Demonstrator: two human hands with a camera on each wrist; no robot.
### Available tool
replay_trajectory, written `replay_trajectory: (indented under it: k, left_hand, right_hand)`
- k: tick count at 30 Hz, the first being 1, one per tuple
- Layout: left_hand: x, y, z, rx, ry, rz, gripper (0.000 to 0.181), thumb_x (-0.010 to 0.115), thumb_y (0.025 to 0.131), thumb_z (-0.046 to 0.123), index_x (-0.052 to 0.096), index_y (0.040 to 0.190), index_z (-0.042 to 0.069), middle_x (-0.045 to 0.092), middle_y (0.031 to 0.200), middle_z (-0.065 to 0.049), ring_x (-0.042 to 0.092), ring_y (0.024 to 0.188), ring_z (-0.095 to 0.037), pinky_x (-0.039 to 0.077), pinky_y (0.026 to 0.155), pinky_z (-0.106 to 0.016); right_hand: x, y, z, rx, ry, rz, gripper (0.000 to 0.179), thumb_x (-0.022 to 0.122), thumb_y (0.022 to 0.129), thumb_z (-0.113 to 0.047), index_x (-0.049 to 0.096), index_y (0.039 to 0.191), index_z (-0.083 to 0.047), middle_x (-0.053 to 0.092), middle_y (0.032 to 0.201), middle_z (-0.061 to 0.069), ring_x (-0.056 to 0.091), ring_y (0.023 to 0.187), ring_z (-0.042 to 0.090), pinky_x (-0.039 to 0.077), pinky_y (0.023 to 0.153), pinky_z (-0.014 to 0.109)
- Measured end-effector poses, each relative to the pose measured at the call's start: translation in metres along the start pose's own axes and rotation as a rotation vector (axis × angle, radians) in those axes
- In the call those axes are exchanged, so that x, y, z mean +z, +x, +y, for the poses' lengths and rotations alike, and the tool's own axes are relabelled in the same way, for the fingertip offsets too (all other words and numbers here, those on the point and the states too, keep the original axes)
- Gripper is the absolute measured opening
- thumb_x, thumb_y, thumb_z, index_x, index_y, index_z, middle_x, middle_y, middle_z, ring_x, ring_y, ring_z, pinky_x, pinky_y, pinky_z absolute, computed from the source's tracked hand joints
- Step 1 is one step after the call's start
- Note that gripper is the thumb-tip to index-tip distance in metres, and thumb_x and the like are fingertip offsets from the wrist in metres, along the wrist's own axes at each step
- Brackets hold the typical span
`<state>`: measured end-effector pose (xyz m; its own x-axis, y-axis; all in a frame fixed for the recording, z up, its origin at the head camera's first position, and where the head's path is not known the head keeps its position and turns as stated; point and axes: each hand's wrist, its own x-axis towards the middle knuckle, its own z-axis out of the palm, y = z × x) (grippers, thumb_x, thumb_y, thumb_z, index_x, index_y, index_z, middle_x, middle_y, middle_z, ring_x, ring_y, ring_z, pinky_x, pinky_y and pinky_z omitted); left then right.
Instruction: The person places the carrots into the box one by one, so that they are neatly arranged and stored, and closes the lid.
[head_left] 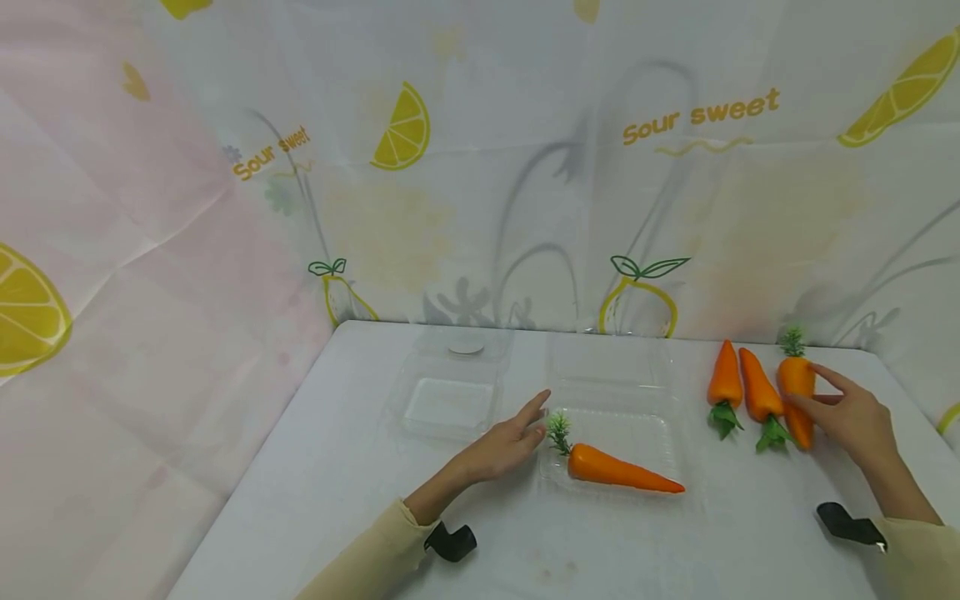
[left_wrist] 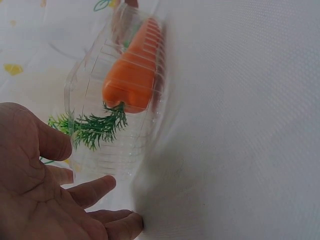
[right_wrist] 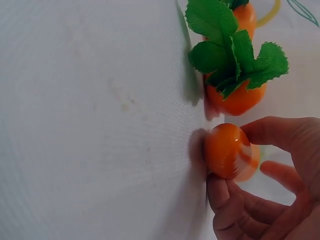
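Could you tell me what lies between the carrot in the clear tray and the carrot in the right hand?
Two more carrots lie side by side on the table, seen in the head view.

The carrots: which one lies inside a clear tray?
The lone carrot by the left hand, in the clear tray; the others lie on the table.

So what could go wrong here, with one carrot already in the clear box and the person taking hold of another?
The right hand grips the rightmost carrot close beside two others, so lifting it might nudge them out of line. The clear box looks light, and the left hand only rests by its edge, so it could slide. The carrot inside lies diagonally, which may leave little room for another.
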<state>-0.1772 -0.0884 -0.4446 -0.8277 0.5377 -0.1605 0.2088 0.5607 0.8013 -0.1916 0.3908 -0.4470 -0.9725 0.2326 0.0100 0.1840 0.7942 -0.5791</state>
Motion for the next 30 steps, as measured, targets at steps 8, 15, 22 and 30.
replay_trajectory:
  k: [8,15,22,30]
  left_hand:
    - [0.001,0.000,0.000,-0.003,0.002,0.000,0.058,0.037,0.108,0.034,0.013,0.159,0.024,0.038,0.154,-0.008,0.045,0.134,-0.027,0.035,0.110,-0.048]
    - [0.001,0.001,-0.002,-0.001,-0.004,0.000,0.058,0.036,0.108,0.035,0.013,0.159,0.024,0.038,0.154,-0.008,0.045,0.134,-0.027,0.035,0.110,-0.048]
    - [0.000,0.001,-0.001,0.003,0.000,0.004,0.058,0.036,0.108,0.035,0.013,0.159,0.024,0.038,0.154,-0.008,0.045,0.134,-0.027,0.035,0.110,-0.047]
    - [0.001,0.001,-0.001,0.002,0.001,0.003,0.058,0.037,0.108,0.035,0.013,0.159,0.024,0.038,0.154,-0.008,0.046,0.133,-0.027,0.036,0.110,-0.047]
  right_hand:
    - [-0.001,-0.004,0.000,0.020,0.007,-0.012,0.075,0.061,0.096,-0.041,0.033,0.145,0.009,0.054,0.115,0.044,0.052,0.096,0.056,0.047,0.059,0.039]
    - [-0.003,-0.006,-0.002,0.022,0.008,0.009,0.077,0.062,0.095,-0.044,0.034,0.147,0.006,0.054,0.116,0.042,0.052,0.097,0.056,0.043,0.061,0.041]
    - [-0.005,-0.009,-0.008,0.053,0.016,0.020,0.073,0.062,0.097,-0.037,0.033,0.147,0.007,0.051,0.119,0.044,0.051,0.099,0.058,0.052,0.064,0.050]
    - [-0.008,-0.012,-0.015,0.042,0.041,0.028,0.074,0.060,0.098,-0.040,0.030,0.149,0.005,0.047,0.123,0.045,0.045,0.105,0.061,0.049,0.071,0.061]
